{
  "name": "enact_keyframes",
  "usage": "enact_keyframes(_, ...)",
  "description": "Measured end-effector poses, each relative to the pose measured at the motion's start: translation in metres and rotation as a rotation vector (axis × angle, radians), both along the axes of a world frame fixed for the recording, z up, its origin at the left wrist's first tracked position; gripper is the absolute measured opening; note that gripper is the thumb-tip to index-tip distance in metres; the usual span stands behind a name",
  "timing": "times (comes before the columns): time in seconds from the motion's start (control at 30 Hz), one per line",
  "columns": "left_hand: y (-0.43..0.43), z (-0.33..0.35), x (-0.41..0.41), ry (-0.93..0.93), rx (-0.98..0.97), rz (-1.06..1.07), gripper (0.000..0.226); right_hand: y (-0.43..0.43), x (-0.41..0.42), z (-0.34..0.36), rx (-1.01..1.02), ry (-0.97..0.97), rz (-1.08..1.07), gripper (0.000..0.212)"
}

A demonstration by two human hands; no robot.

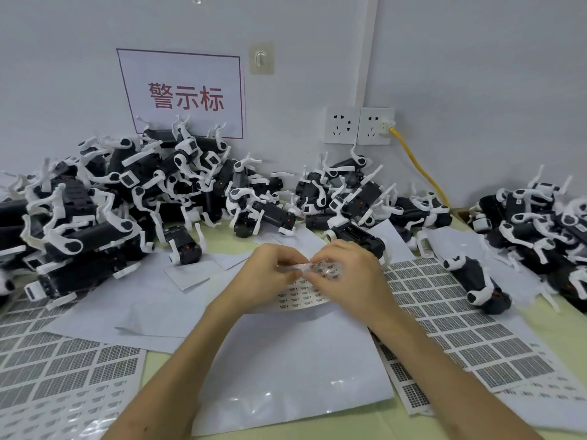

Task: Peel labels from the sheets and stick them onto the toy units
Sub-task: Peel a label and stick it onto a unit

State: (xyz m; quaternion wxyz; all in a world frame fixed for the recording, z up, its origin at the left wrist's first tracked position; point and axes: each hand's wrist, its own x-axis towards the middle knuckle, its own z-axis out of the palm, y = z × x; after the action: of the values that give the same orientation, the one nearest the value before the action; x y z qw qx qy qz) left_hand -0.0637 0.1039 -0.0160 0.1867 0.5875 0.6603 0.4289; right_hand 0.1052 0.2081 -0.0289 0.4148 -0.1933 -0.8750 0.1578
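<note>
2 hands, L point(270, 276) & R point(352, 276), pinch label sheet point(301, 295), toys point(127, 192) behind

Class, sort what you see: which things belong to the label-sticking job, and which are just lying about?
Job: left hand and right hand pinching the small label sheet; larger label sheets; piled toy units.
Lying about: wall sign; wall sockets; yellow cable; wall hook.

Light is being reflected off glossy backing paper point(286, 360); toy units point(95, 236) are being seen as matt plastic, the label sheet point(301, 293) as paper.
</note>
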Motion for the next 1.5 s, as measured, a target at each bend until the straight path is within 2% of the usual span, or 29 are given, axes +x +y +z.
enact_keyframes(0.37, 0.003, 0.000, 0.002, 0.060, 0.008, 0.062, 0.022, -0.008, -0.006, -0.003, -0.090, 0.096, -0.052, 0.012)
enact_keyframes(0.5, 0.003, -0.001, 0.003, 0.078, -0.005, 0.074, 0.020, -0.009, -0.008, -0.005, -0.076, 0.061, -0.037, 0.009)
enact_keyframes(1.03, 0.002, -0.001, 0.009, 0.134, -0.060, 0.119, 0.028, -0.004, -0.008, -0.011, -0.135, 0.044, -0.037, 0.009)
enact_keyframes(1.23, 0.003, -0.002, 0.007, 0.044, -0.086, 0.154, 0.025, 0.001, -0.007, -0.005, -0.111, 0.021, -0.042, 0.008)
enact_keyframes(1.37, 0.004, -0.005, 0.001, 0.109, -0.181, 0.183, 0.022, 0.003, 0.002, 0.001, -0.110, 0.041, -0.033, 0.009)
enact_keyframes(1.43, 0.004, -0.006, 0.001, 0.096, -0.129, 0.209, 0.018, 0.002, 0.005, 0.004, -0.037, 0.085, -0.014, 0.008)
enact_keyframes(1.5, 0.003, -0.001, 0.004, -0.014, -0.026, 0.202, 0.013, 0.003, 0.005, 0.006, 0.056, 0.124, 0.000, 0.005)
